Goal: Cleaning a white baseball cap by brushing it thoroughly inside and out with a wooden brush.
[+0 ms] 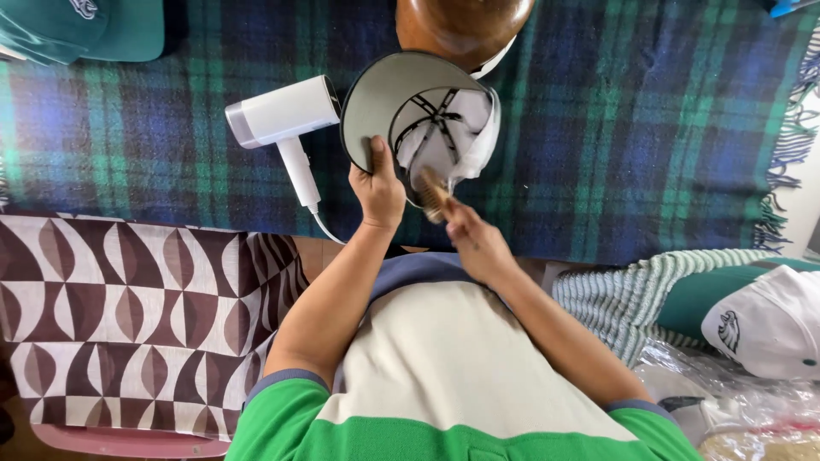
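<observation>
Left hand (378, 189) grips the brim of a white cap (427, 119) turned upside down, thumb pressed on the grey underside, fingers hidden beneath; the cap hangs just above the plaid blanket (615, 128) on the worktop. Right hand (472, 235) is closed on a small wooden brush (433, 193), whose bristles meet the cap's inner rim near the sweatband. To brush well here, I judge short strokes in one direction work best, with the brim kept steady and the crown supported so the fabric does not fold in. A white hair dryer (282, 115) lies just beside the cap, its cord near the wrist; a wooden form (461, 26) sits beyond, and another white cap (764, 329) lies well apart at right
</observation>
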